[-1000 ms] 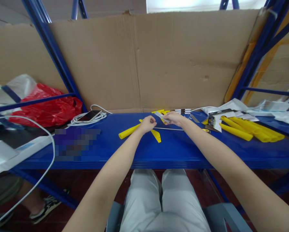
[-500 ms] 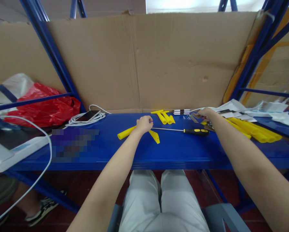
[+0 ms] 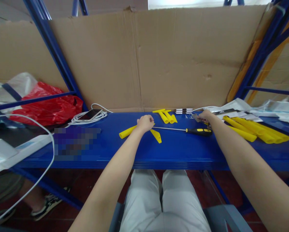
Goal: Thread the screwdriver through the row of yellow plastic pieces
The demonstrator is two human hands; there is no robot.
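My left hand (image 3: 145, 123) is closed over the upper end of a yellow handle (image 3: 127, 132), whose lower part sticks out to the left. A flat yellow piece (image 3: 156, 136) lies just right of that hand. My right hand (image 3: 204, 116) has its fingers pinched on a small metal blade (image 3: 196, 118) near the back of the blue table (image 3: 173, 151). Between the hands lies a screwdriver (image 3: 199, 131) with a black and yellow grip, its shaft pointing at my left hand. Yellow T-shaped parts (image 3: 162, 116) rest behind it.
Several yellow handles (image 3: 258, 129) lie at the right. Black-and-white items (image 3: 184, 111) and small screws are at the back. A phone (image 3: 90, 114) rests on a coiled white cable, left. A red bag (image 3: 50, 104) and a power strip (image 3: 23, 151) are farther left. Cardboard (image 3: 171, 58) stands behind.
The view has shifted slightly. My right hand has moved a little back and left relative to the screwdriver, uncovering more of the handles at the right. My left hand stays on the yellow handle.
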